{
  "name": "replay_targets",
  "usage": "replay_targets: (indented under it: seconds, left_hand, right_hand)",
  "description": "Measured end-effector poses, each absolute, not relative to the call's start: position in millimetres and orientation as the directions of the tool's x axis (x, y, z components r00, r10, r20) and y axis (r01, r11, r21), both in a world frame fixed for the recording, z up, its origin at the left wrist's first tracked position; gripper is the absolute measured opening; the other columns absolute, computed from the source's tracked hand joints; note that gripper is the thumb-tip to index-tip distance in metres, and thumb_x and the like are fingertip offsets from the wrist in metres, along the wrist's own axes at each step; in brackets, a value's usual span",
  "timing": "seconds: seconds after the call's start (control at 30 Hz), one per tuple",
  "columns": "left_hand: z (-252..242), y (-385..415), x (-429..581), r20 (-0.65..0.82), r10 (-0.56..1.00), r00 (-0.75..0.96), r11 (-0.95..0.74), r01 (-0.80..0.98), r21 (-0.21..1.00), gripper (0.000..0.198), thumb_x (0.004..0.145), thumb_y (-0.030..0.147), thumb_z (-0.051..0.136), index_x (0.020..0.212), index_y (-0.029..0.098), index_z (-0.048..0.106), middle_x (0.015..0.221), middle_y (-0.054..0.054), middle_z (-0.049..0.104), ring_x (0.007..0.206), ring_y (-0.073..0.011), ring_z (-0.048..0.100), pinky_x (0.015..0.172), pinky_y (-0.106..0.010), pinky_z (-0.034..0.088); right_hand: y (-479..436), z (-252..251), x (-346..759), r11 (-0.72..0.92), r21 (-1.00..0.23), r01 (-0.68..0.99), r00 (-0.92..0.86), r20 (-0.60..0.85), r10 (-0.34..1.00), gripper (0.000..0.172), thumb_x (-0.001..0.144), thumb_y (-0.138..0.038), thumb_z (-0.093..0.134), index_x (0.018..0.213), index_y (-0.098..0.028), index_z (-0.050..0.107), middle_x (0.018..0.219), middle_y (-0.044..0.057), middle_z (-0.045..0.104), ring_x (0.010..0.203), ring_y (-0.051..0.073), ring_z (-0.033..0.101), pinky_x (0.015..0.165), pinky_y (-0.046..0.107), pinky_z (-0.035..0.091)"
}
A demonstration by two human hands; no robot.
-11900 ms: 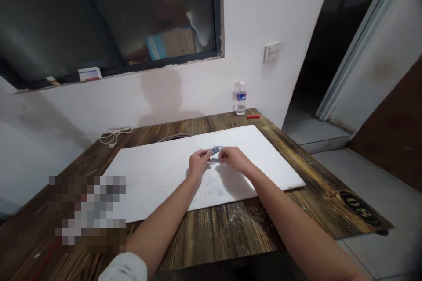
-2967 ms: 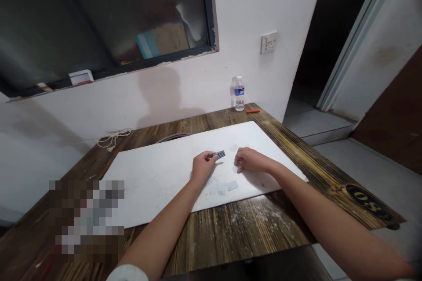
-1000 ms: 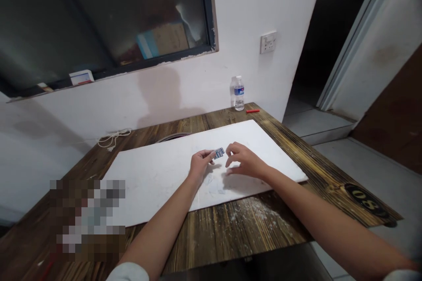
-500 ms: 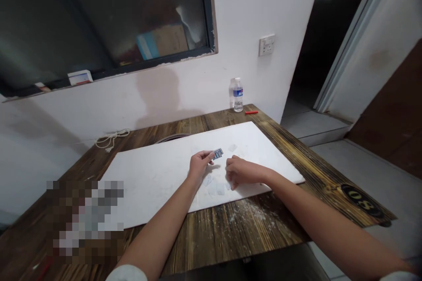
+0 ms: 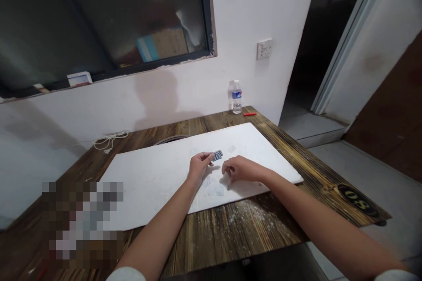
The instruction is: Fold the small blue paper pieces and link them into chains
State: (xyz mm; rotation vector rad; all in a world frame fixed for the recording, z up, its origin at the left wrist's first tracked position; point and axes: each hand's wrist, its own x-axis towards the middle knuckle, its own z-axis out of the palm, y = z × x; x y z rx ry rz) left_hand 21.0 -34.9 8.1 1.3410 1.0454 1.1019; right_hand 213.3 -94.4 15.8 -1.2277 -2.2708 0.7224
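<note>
A small blue-grey patterned card (image 5: 217, 155) is pinched between the thumb and fingers of my left hand (image 5: 199, 164), above the white board (image 5: 148, 175). Just right of it is my right hand (image 5: 242, 169), its fingers curled and pointing down over the board; whether anything is between the fingertips is too small to tell. Thin clear pieces of film (image 5: 219, 190) lie on the board below the hands, and another clear piece (image 5: 232, 149) lies behind them.
On the wooden table (image 5: 204, 237) stand a water bottle (image 5: 236, 99) and a red stick-like object (image 5: 249, 114) at the back. A white cable (image 5: 110, 139) lies at the back left. A pixelated patch covers the left front.
My right hand has shifted slightly left, nearer the card, and its fingers have changed pose. My left hand still holds the card, which is tilted a little differently.
</note>
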Motion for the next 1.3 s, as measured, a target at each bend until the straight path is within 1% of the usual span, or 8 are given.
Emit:
replay_targets:
  seconds: [0.17,0.37,0.53,0.6,0.7,0.9,1.07,1.3]
  left_hand:
    - [8.1,-35.5,21.5,0.033,0.979,0.202,-0.03,-0.016,0.999,0.046,0.053,0.047,0.086,0.079,0.01,0.076,0.058,-0.004,0.064,0.051,-0.0105,0.052,0.049,-0.025,0.045]
    - [6.6,-35.3,21.8,0.04,0.981,0.192,-0.038,-0.013,0.999,0.046,0.051,0.046,0.086,0.078,0.011,0.076,0.057,-0.004,0.064,0.05,-0.0109,0.053,0.049,-0.025,0.044]
    - [8.3,-36.8,22.3,0.034,0.98,0.198,-0.031,-0.019,0.999,0.046,0.051,0.046,0.086,0.078,0.011,0.076,0.057,-0.005,0.065,0.051,-0.0116,0.053,0.049,-0.025,0.045]
    - [7.9,-36.5,22.2,0.026,0.98,0.196,-0.025,-0.009,1.0,0.044,0.051,0.045,0.086,0.077,0.012,0.076,0.056,-0.004,0.064,0.05,-0.0117,0.053,0.049,-0.025,0.045]
    - [5.9,-35.2,21.7,0.028,0.977,0.21,-0.033,0.019,0.999,0.04,0.053,0.045,0.086,0.075,0.012,0.076,0.056,-0.005,0.065,0.051,-0.0125,0.055,0.049,-0.025,0.044]
    - [5.5,-35.9,21.8,0.009,0.958,0.287,-0.03,0.071,0.997,0.038,0.056,0.044,0.084,0.077,0.013,0.077,0.059,-0.006,0.067,0.056,-0.0141,0.058,0.051,-0.024,0.042]
    - [6.0,-36.1,20.9,0.006,0.947,0.321,-0.026,0.059,0.998,0.04,0.056,0.046,0.084,0.079,0.014,0.078,0.061,-0.006,0.067,0.057,-0.0141,0.057,0.054,-0.025,0.043]
    - [2.2,-34.3,17.3,0.008,0.929,0.37,-0.038,0.073,0.997,0.041,0.059,0.048,0.083,0.082,0.014,0.078,0.065,-0.007,0.069,0.059,-0.0143,0.058,0.054,-0.024,0.042]
  right_hand:
    - [-93.1,9.6,212.9,0.527,-0.571,0.629,-0.572,0.119,0.812,0.027,0.056,-0.012,0.086,0.079,-0.015,0.073,0.09,0.005,0.062,0.078,0.017,0.059,0.07,0.026,0.046]
    - [-94.1,3.0,211.0,0.549,-0.561,0.62,-0.61,0.095,0.787,0.019,0.06,-0.007,0.081,0.073,-0.015,0.069,0.084,0.003,0.061,0.081,0.017,0.057,0.069,0.024,0.044]
    - [-96.8,12.7,211.6,0.425,-0.645,0.636,-0.543,0.018,0.84,0.014,0.064,-0.01,0.078,0.069,-0.016,0.066,0.065,-0.003,0.062,0.063,0.013,0.055,0.058,0.022,0.037]
    - [-96.8,15.9,212.4,0.414,-0.689,0.595,-0.508,0.077,0.858,0.01,0.069,-0.011,0.074,0.07,-0.017,0.066,0.063,-0.004,0.062,0.06,0.012,0.054,0.056,0.022,0.038]
    - [-94.6,16.0,213.3,0.515,-0.671,0.534,-0.391,0.344,0.853,0.008,0.077,-0.01,0.066,0.078,-0.018,0.067,0.072,-0.001,0.066,0.064,0.012,0.057,0.061,0.023,0.043]
    - [-87.2,1.4,213.9,0.711,-0.362,0.603,-0.243,0.765,0.596,0.018,0.09,-0.013,0.051,0.084,-0.019,0.067,0.088,0.007,0.066,0.081,0.017,0.061,0.073,0.029,0.05]
    - [-85.0,-5.8,212.5,0.666,-0.186,0.722,-0.331,0.753,0.569,0.024,0.093,-0.015,0.048,0.076,-0.018,0.065,0.082,0.007,0.061,0.076,0.017,0.054,0.068,0.029,0.047]
    - [-84.5,-12.9,204.2,0.682,-0.291,0.671,-0.362,0.674,0.644,0.019,0.096,-0.021,0.049,0.092,-0.02,0.067,0.092,0.006,0.061,0.085,0.017,0.056,0.074,0.03,0.047]
